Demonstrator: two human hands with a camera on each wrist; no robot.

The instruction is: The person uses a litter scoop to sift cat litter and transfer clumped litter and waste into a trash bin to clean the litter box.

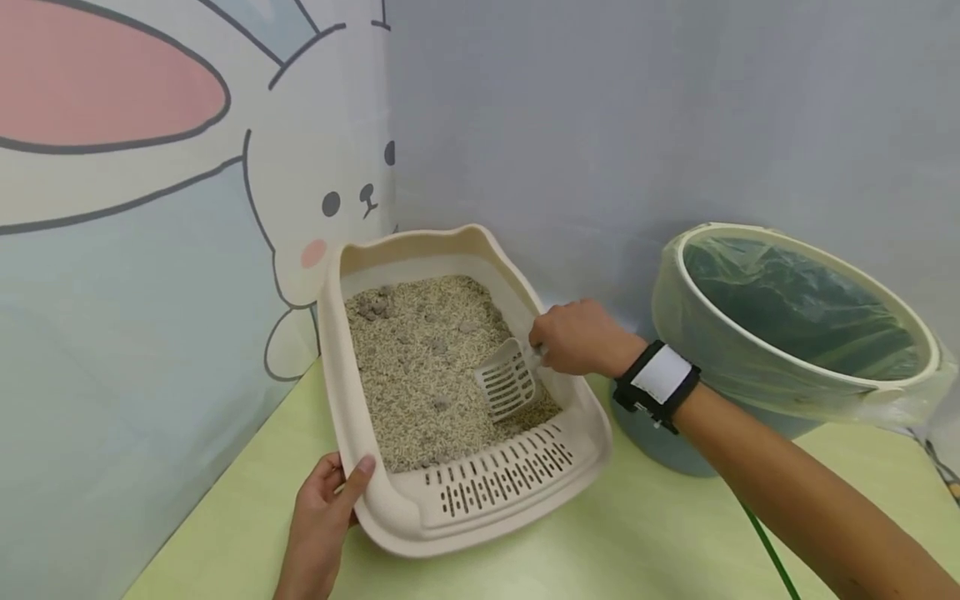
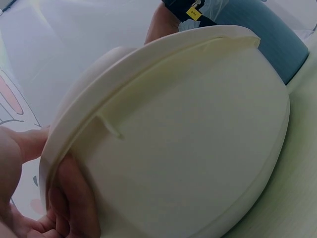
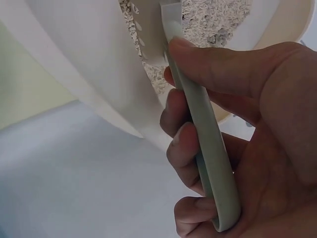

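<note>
- Near the back left corner of the green table (image 1: 637, 542), a beige litter box (image 1: 480, 500) sits filled with pellet litter (image 1: 420, 367) and grey clumps.
- The right hand (image 1: 577, 337) curls its fingers (image 3: 198, 64) round the handle of a slotted scoop (image 1: 508, 383), whose blade rests in the litter by the box's right wall.
- The left hand (image 1: 322, 508) grips the box's front left rim, thumb on top.
- A lined bin (image 1: 787, 333) stands just right of the box.
</note>
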